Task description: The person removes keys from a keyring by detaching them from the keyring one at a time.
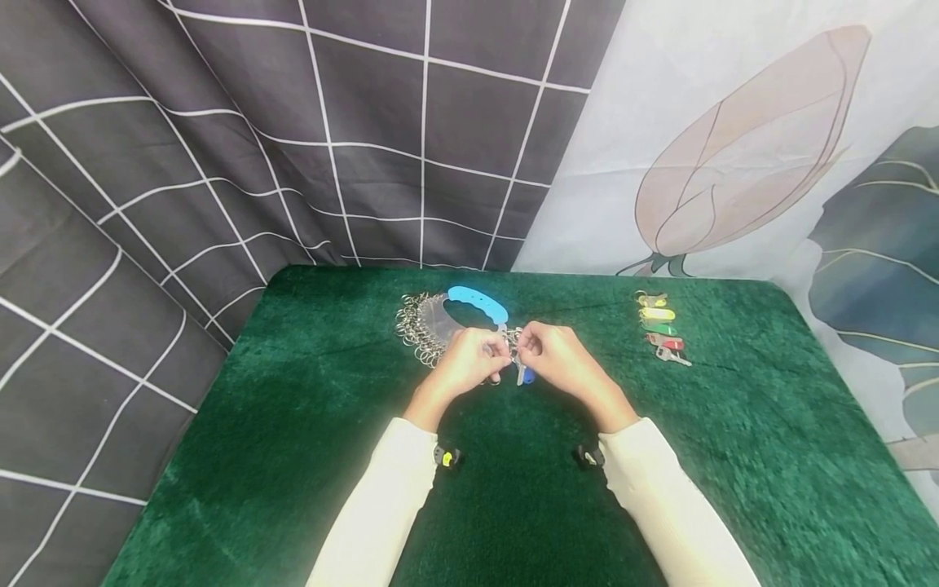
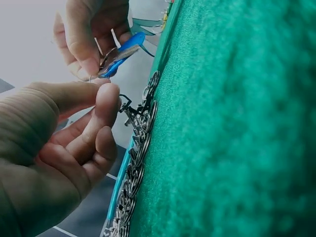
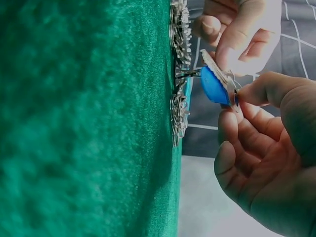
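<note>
Both hands meet above the table beside a large key hoop with a blue handle (image 1: 477,300) and many small metal clips and split rings (image 1: 418,330). My left hand (image 1: 465,360) pinches a thin key ring between thumb and index finger, the ring mostly hidden by fingertips. Opposite it, my right hand (image 1: 556,352) pinches the head of a silver key (image 3: 213,63), which hangs with a blue key tag (image 3: 215,86) on the same ring. In the left wrist view, a metal clip (image 2: 124,103) of the hoop stands just behind the left fingertips.
To the right on the green cloth-covered table (image 1: 763,456) lies a column of tagged keys: yellow tag (image 1: 657,314), green tag (image 1: 660,328), red tag (image 1: 672,343) and a bare-looking key (image 1: 673,355). A dark checked curtain (image 1: 367,147) hangs behind.
</note>
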The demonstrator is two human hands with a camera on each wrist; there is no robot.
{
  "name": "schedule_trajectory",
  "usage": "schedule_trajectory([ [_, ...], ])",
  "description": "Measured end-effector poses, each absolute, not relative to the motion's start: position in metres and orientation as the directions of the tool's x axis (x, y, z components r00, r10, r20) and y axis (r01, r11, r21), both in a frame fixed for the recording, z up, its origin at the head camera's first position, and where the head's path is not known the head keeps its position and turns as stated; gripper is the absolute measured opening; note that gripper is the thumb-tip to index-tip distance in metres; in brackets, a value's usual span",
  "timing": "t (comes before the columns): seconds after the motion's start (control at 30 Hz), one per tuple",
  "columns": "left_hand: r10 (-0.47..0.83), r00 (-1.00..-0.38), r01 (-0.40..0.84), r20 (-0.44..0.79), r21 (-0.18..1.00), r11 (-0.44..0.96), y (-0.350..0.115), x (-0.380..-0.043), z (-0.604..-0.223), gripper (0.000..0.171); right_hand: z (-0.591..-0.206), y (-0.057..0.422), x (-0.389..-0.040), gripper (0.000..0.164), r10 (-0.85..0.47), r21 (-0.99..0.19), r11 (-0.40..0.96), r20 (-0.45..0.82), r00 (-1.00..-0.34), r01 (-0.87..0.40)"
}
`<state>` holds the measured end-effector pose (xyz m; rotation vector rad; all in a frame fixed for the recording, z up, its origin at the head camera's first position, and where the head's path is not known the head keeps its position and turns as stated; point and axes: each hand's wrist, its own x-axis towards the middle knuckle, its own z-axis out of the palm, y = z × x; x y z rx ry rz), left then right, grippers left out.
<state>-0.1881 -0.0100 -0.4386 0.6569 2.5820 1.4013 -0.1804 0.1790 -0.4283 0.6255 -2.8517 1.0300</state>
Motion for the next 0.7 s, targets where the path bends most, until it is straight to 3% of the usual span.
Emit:
schedule_trajectory([
  [0.23, 0.443, -0.895, 0.278, 0.056, 0.845, 0.456, -0.0123, -0.1911, -0.4414, 0.008, -0.4290, 0.1789, -0.1815, 0.007, -0.392, -0.583, 0.685, 0.212, -0.895, -0.438],
  [0.5, 0.352, -0.934, 0.043, -0.068, 0.953, 0.299, -0.0119, -0.1944, -0.4424, 0.014, -0.4272, 0.1783, -0.1808, 0.010, -0.455, -0.577, 0.660, 0.202, -0.867, -0.481],
  [0.7, 0.337, -0.935, -0.026, -0.110, 0.969, 0.246, -0.0120, -0.1934, -0.4414, 0.012, -0.4287, 0.1770, -0.1806, 0.011, -0.488, -0.548, 0.648, 0.234, -0.841, -0.529],
])
